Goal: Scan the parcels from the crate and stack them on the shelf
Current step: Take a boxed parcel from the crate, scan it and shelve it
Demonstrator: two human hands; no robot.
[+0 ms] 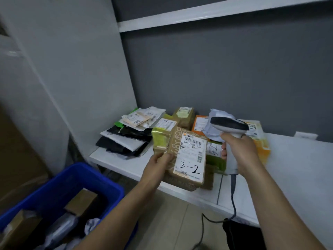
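Over white shelf (297,159), left hand (159,159) grips parcel (189,159) marked "3-2", perhaps "507 P602"; right hand (241,150) clasps scanner (228,125).

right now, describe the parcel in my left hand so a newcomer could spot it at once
Find the white shelf against the grey wall, then its front edge. There the left hand holds up a brown cardboard parcel beside the scanner in the right hand. Its white label alone bears a large handwritten 3-2 in black.
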